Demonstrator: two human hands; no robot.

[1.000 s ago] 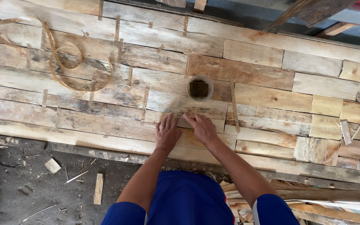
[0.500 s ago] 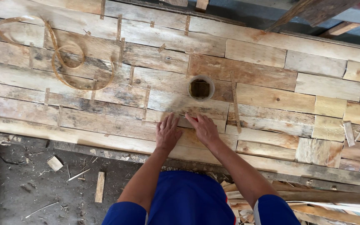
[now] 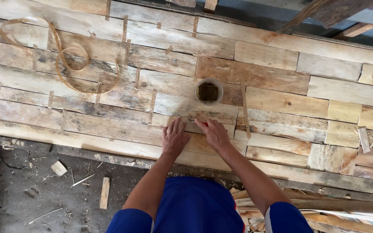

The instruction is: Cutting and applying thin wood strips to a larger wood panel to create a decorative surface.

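A tabletop of joined wooden planks (image 3: 277, 101) lies in front of me. My left hand (image 3: 173, 138) rests flat on a plank near the front edge, fingers spread a little. My right hand (image 3: 213, 132) lies beside it, fingers pressing on the wood, with a small red thing partly showing under the fingertips; what it is I cannot tell. A round clear cup (image 3: 209, 91) with a brown square piece inside stands just beyond both hands.
A curled thin wood strip (image 3: 65, 60) loops across the far left planks. A narrow loose slat (image 3: 244, 105) lies right of the cup. Small offcuts (image 3: 363, 139) sit at the right edge. Wood scraps (image 3: 104, 192) litter the dark floor at lower left.
Both hands stay on the same plank with almost no shift. The view has drifted slightly.
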